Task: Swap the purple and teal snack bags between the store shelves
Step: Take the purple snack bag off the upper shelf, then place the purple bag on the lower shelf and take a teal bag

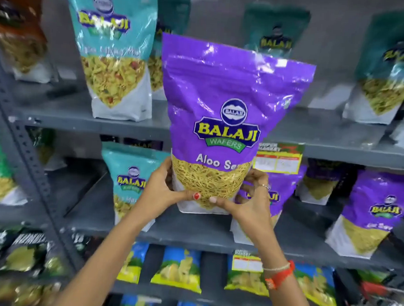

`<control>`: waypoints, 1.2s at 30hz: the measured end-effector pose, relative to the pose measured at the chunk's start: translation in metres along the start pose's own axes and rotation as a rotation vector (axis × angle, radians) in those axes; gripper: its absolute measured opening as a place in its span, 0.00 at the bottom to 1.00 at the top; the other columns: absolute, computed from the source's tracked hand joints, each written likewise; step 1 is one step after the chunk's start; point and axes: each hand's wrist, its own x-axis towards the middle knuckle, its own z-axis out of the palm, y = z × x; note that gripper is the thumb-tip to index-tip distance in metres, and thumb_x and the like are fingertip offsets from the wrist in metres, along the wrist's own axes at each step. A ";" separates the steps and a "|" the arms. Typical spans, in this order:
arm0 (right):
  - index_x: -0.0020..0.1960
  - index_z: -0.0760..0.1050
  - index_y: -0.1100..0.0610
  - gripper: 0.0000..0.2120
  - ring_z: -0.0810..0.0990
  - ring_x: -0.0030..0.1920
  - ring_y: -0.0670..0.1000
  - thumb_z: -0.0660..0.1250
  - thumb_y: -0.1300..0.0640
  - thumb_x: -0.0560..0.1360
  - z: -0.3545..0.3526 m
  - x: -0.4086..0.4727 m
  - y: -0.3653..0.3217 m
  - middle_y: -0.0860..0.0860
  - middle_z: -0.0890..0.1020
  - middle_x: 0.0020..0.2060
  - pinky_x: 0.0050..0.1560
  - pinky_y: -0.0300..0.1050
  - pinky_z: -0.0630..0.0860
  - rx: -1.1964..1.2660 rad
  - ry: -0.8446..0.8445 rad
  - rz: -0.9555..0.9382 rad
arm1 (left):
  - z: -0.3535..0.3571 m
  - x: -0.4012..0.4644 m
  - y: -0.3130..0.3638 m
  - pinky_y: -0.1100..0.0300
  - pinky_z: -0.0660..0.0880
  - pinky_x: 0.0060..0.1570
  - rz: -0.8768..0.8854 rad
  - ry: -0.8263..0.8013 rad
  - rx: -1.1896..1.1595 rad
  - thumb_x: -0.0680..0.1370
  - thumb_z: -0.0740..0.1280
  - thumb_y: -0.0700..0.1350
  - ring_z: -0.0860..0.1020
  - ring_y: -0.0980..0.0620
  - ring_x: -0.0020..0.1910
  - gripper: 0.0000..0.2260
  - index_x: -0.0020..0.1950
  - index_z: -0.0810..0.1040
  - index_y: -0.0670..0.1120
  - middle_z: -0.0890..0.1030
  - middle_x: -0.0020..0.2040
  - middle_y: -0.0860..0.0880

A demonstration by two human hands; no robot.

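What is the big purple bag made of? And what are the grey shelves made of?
The purple Aloo Sev bag looks like thin, glossy plastic film: it crinkles and throws bright white glints. The grey shelves look like painted metal with a dull finish; the slanted post has punched holes, though paint hides the surface.

I read "BALAJI" twice on the purple bag [223, 102], in the round badge and in the yellow logo, with "WAFERS" on the green ribbon and "Aloo Se…" below, its end cut off. The upper teal bag [115, 53] and lower teal bag [130, 184] show "BALAJI" too. The price tag [278, 158] is headed "SUPER MARKET"; I can't read the rest.
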 end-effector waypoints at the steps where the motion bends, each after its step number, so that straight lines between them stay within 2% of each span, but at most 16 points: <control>1: 0.50 0.63 0.44 0.38 0.81 0.50 0.47 0.83 0.60 0.51 0.009 -0.003 0.015 0.46 0.77 0.50 0.49 0.48 0.80 0.001 -0.014 0.025 | -0.004 -0.003 -0.015 0.72 0.75 0.41 -0.035 0.004 0.007 0.57 0.77 0.34 0.79 0.68 0.42 0.27 0.49 0.71 0.52 0.79 0.46 0.54; 4: 0.50 0.62 0.45 0.38 0.80 0.53 0.53 0.83 0.62 0.52 0.034 -0.009 0.059 0.48 0.77 0.50 0.50 0.49 0.80 0.002 -0.011 0.120 | -0.011 -0.009 -0.063 0.73 0.74 0.44 -0.135 0.006 0.023 0.57 0.78 0.34 0.78 0.68 0.43 0.28 0.50 0.69 0.50 0.78 0.47 0.50; 9: 0.51 0.63 0.35 0.40 0.78 0.59 0.55 0.82 0.41 0.46 0.064 -0.016 0.126 0.51 0.75 0.55 0.55 0.62 0.78 -0.026 0.023 0.227 | -0.012 -0.009 -0.129 0.60 0.73 0.55 -0.265 0.009 0.019 0.49 0.78 0.53 0.75 0.50 0.54 0.36 0.54 0.68 0.51 0.77 0.54 0.45; 11: 0.53 0.63 0.40 0.41 0.78 0.57 0.52 0.84 0.48 0.47 0.073 -0.016 0.144 0.50 0.75 0.54 0.57 0.64 0.77 -0.025 0.045 0.267 | -0.010 -0.004 -0.155 0.55 0.72 0.59 -0.306 0.003 0.009 0.47 0.79 0.60 0.75 0.52 0.56 0.39 0.53 0.68 0.54 0.77 0.54 0.45; 12: 0.53 0.63 0.45 0.42 0.78 0.55 0.48 0.84 0.53 0.48 0.076 -0.016 0.151 0.48 0.74 0.53 0.57 0.63 0.77 -0.031 0.055 0.287 | -0.009 -0.002 -0.165 0.59 0.71 0.58 -0.328 -0.005 0.014 0.47 0.79 0.62 0.75 0.57 0.55 0.40 0.54 0.68 0.54 0.78 0.54 0.47; 14: 0.55 0.62 0.53 0.42 0.78 0.53 0.46 0.82 0.54 0.49 0.081 -0.016 0.165 0.46 0.75 0.52 0.56 0.64 0.78 -0.057 0.070 0.324 | -0.008 0.005 -0.177 0.72 0.71 0.53 -0.352 -0.025 0.055 0.53 0.80 0.54 0.75 0.61 0.54 0.39 0.58 0.68 0.48 0.78 0.55 0.48; 17: 0.58 0.62 0.54 0.46 0.78 0.57 0.54 0.81 0.42 0.48 0.086 -0.013 0.187 0.54 0.77 0.56 0.53 0.66 0.78 -0.092 0.092 0.363 | -0.005 0.016 -0.198 0.81 0.67 0.45 -0.327 -0.037 0.056 0.60 0.77 0.33 0.71 0.54 0.57 0.35 0.64 0.65 0.37 0.74 0.56 0.47; 21: 0.60 0.61 0.53 0.48 0.77 0.61 0.57 0.79 0.36 0.49 0.092 -0.007 0.210 0.58 0.76 0.60 0.57 0.65 0.76 -0.125 0.108 0.405 | 0.001 0.027 -0.223 0.81 0.66 0.45 -0.343 -0.046 0.043 0.62 0.76 0.32 0.70 0.54 0.58 0.37 0.67 0.63 0.38 0.72 0.57 0.51; 23: 0.61 0.61 0.54 0.48 0.77 0.61 0.56 0.79 0.36 0.51 0.093 -0.009 0.216 0.58 0.76 0.60 0.59 0.64 0.75 -0.151 0.095 0.401 | 0.004 0.027 -0.235 0.74 0.68 0.48 -0.388 -0.039 0.057 0.62 0.77 0.34 0.72 0.51 0.61 0.39 0.68 0.62 0.40 0.73 0.58 0.50; 25: 0.63 0.62 0.55 0.46 0.76 0.62 0.52 0.80 0.40 0.54 0.096 -0.012 0.211 0.56 0.75 0.62 0.62 0.58 0.75 -0.186 0.101 0.410 | 0.005 0.022 -0.244 0.68 0.70 0.53 -0.411 -0.019 0.048 0.61 0.77 0.36 0.73 0.48 0.62 0.38 0.68 0.64 0.41 0.74 0.59 0.49; 27: 0.68 0.61 0.58 0.44 0.72 0.63 0.47 0.80 0.52 0.59 0.102 -0.019 0.205 0.54 0.72 0.65 0.65 0.39 0.71 -0.238 0.126 0.393 | 0.005 0.013 -0.247 0.60 0.72 0.57 -0.425 0.001 0.037 0.63 0.77 0.41 0.74 0.47 0.62 0.35 0.66 0.65 0.43 0.75 0.59 0.48; 28: 0.69 0.60 0.60 0.43 0.69 0.65 0.47 0.79 0.57 0.61 0.107 -0.025 0.201 0.54 0.70 0.66 0.66 0.35 0.67 -0.269 0.174 0.381 | 0.006 0.008 -0.246 0.58 0.72 0.58 -0.420 0.019 0.023 0.63 0.77 0.44 0.74 0.48 0.62 0.35 0.67 0.65 0.43 0.76 0.61 0.48; 30: 0.68 0.62 0.59 0.37 0.69 0.66 0.53 0.77 0.60 0.64 0.122 -0.042 0.193 0.55 0.69 0.65 0.68 0.46 0.67 -0.300 0.315 0.349 | 0.003 -0.007 -0.241 0.63 0.74 0.56 -0.444 0.097 -0.054 0.65 0.76 0.43 0.75 0.51 0.60 0.33 0.67 0.66 0.43 0.75 0.61 0.48; 32: 0.62 0.67 0.54 0.27 0.73 0.60 0.55 0.74 0.61 0.67 0.141 -0.061 0.187 0.53 0.72 0.58 0.63 0.56 0.72 -0.308 0.335 0.285 | -0.008 -0.025 -0.229 0.68 0.75 0.45 -0.473 0.249 -0.070 0.68 0.74 0.40 0.78 0.54 0.51 0.23 0.61 0.73 0.44 0.78 0.55 0.47; 34: 0.57 0.70 0.49 0.18 0.76 0.56 0.54 0.71 0.60 0.70 0.163 -0.071 0.182 0.52 0.75 0.54 0.57 0.58 0.76 -0.300 0.200 0.236 | -0.032 -0.038 -0.221 0.61 0.75 0.40 -0.397 0.476 0.042 0.68 0.74 0.42 0.77 0.59 0.39 0.11 0.48 0.77 0.49 0.81 0.44 0.47; 36: 0.57 0.70 0.45 0.18 0.76 0.57 0.48 0.69 0.59 0.71 0.184 -0.067 0.177 0.50 0.76 0.56 0.57 0.54 0.77 -0.263 -0.010 0.249 | -0.069 -0.041 -0.225 0.55 0.72 0.41 -0.336 0.677 0.131 0.67 0.75 0.43 0.74 0.57 0.37 0.12 0.45 0.75 0.49 0.77 0.42 0.50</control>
